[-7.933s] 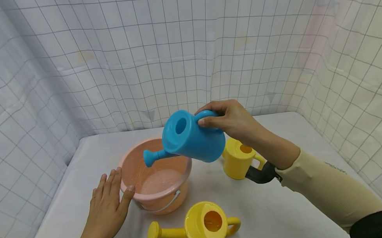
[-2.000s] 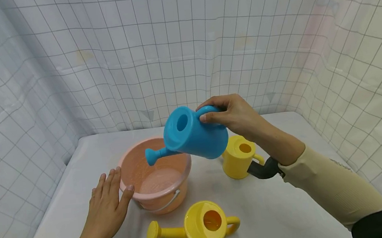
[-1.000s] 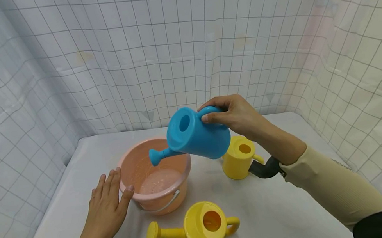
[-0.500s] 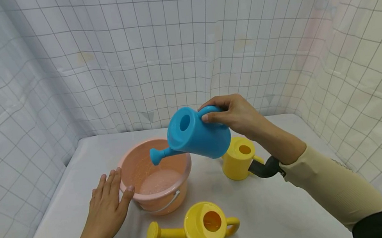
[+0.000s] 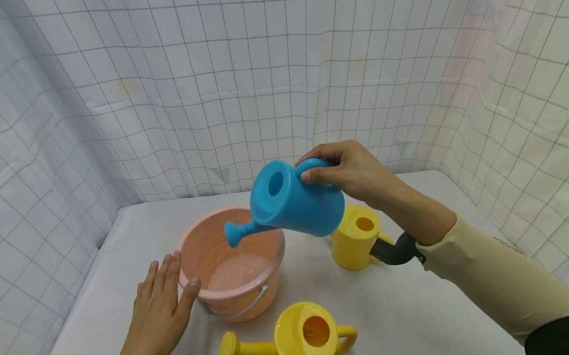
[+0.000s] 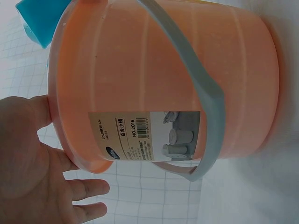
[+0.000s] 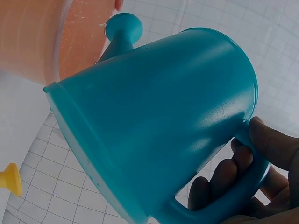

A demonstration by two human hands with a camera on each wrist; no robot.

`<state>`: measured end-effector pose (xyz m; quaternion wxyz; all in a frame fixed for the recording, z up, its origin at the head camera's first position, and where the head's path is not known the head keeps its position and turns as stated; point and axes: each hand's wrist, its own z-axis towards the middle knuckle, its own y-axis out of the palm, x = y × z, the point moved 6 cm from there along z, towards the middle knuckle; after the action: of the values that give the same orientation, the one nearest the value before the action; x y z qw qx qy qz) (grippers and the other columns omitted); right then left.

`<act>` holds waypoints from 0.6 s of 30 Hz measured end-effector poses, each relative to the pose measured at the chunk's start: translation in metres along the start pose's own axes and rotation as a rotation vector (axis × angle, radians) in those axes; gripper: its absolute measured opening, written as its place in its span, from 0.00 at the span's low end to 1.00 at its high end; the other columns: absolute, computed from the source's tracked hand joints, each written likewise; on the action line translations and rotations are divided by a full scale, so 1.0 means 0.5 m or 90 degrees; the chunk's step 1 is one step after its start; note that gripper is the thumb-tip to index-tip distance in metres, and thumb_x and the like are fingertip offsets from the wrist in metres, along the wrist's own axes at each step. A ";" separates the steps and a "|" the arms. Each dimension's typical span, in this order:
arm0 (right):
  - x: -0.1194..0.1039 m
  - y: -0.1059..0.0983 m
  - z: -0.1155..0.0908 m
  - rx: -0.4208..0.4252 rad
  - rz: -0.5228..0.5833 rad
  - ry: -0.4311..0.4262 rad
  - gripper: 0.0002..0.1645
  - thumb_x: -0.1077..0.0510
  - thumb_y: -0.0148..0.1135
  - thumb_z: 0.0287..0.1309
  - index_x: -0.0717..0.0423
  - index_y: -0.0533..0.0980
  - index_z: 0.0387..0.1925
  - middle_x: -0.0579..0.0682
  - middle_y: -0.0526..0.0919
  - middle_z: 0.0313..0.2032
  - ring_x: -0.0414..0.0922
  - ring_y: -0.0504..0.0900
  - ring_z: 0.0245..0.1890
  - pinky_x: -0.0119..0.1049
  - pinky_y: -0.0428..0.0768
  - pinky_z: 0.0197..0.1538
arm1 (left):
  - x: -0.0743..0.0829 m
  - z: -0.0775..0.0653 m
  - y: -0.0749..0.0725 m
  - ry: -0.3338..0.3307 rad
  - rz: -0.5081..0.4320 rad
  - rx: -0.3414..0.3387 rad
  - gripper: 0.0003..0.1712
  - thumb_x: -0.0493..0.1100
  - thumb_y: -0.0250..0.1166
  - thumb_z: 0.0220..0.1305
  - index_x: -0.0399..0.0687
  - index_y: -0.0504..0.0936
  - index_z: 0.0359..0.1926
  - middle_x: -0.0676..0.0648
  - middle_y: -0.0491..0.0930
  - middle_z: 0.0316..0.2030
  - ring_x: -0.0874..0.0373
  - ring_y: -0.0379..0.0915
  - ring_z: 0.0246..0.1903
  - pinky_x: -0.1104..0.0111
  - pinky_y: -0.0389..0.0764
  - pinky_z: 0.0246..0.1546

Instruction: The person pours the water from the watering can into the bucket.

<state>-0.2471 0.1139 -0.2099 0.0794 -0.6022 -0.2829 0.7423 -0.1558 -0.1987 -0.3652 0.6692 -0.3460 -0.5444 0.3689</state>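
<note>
My right hand (image 5: 354, 169) grips the handle of a blue watering can (image 5: 300, 202), fingers curled round it as the right wrist view shows. The can is tilted, its spout pointing down and left over the pink bucket (image 5: 270, 284). A little water lies in the bucket, with drops on its inner wall. My left hand (image 5: 160, 312) rests its straight fingers and thumb on the bucket's left rim. In the left wrist view the bucket's grey handle (image 6: 212, 98) hangs down beside a paper label (image 6: 145, 136).
A yellow watering can (image 5: 305, 339) stands at the front, spout to the left, with liquid visible in its opening. Another yellow watering can (image 5: 352, 246) stands behind my right forearm. White checked curtains (image 5: 274, 85) enclose the white table (image 5: 421, 314) at the back and sides.
Over the last seconds the blue watering can has shifted slightly to the right with my right hand, still tilted over the bucket. My left hand has stayed on the rim.
</note>
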 end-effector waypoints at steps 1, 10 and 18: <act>0.000 0.000 0.000 0.001 -0.001 0.000 0.15 0.52 0.66 0.56 0.49 0.81 0.46 0.47 0.83 0.47 0.48 0.77 0.53 0.53 0.76 0.57 | 0.000 0.000 0.000 0.000 -0.001 0.000 0.41 0.61 0.41 0.72 0.48 0.38 0.75 0.32 0.44 0.72 0.34 0.29 0.73 0.32 0.38 0.63; 0.000 0.001 0.001 -0.013 -0.005 -0.003 0.17 0.51 0.66 0.56 0.49 0.80 0.47 0.49 0.82 0.48 0.51 0.76 0.53 0.54 0.75 0.58 | 0.001 0.000 0.000 -0.001 0.001 0.005 0.41 0.61 0.41 0.72 0.48 0.39 0.75 0.32 0.45 0.72 0.34 0.30 0.73 0.32 0.39 0.63; 0.000 0.000 0.001 -0.015 -0.004 -0.003 0.16 0.51 0.66 0.56 0.49 0.80 0.47 0.49 0.82 0.48 0.50 0.76 0.53 0.52 0.75 0.58 | 0.000 -0.001 0.001 -0.003 -0.001 0.003 0.41 0.61 0.41 0.72 0.49 0.38 0.75 0.32 0.44 0.73 0.34 0.29 0.73 0.32 0.39 0.63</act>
<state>-0.2478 0.1136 -0.2099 0.0742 -0.6005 -0.2935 0.7401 -0.1553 -0.1985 -0.3656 0.6689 -0.3429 -0.5456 0.3704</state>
